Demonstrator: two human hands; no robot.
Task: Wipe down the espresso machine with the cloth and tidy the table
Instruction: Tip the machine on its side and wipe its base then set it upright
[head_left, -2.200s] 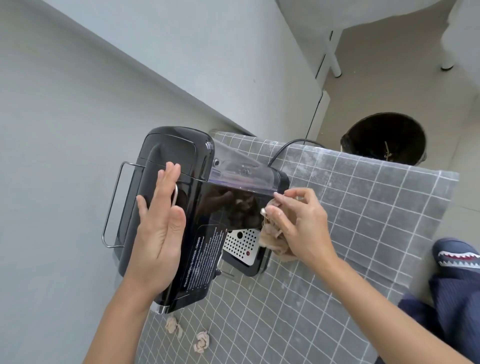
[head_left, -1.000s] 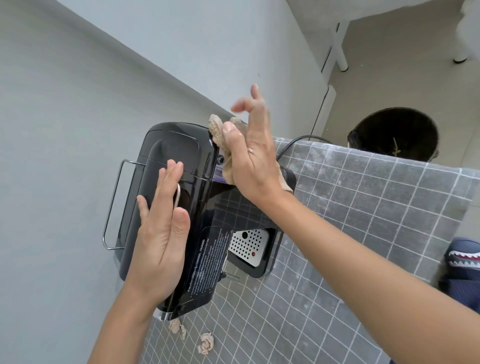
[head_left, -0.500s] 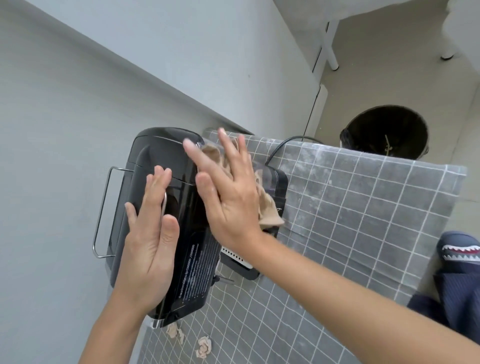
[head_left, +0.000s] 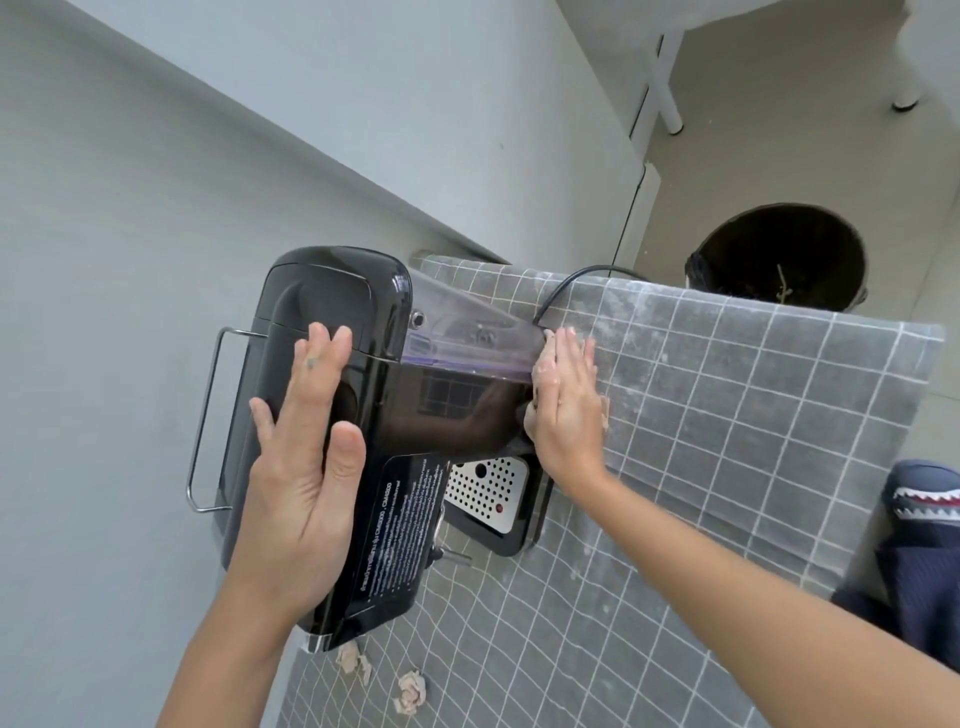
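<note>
Since half a second ago, the right hand (head_left: 563, 410) has slid off the top of the espresso machine (head_left: 363, 415) down to its lower side by the counter (head_left: 727, 467), and the perforated drip tray (head_left: 485, 493) it covered shows again. That hand lies flat with fingers together, palm pressing the beige cloth (head_left: 540, 371) against the machine's edge; only bits of cloth peek out around the fingers and wrist. Just above its fingertips, the clear water tank (head_left: 467, 343) runs along the machine, and a black power cord (head_left: 571, 283) leaves from there over the counter's far edge. Below the wrist sits the drip tray with a small red dot.

Across the machine, the left hand (head_left: 306, 467) rests open and flat on the glossy black body, fingers stretched, thumb apart, as it did earlier. Beyond its fingers a wire rail (head_left: 208, 415) sticks out from the machine. Near that forearm, two crumpled paper scraps (head_left: 410, 699) lie on the grey checked covering. Past the counter, a dark bucket (head_left: 779, 260) stands on the floor.
</note>
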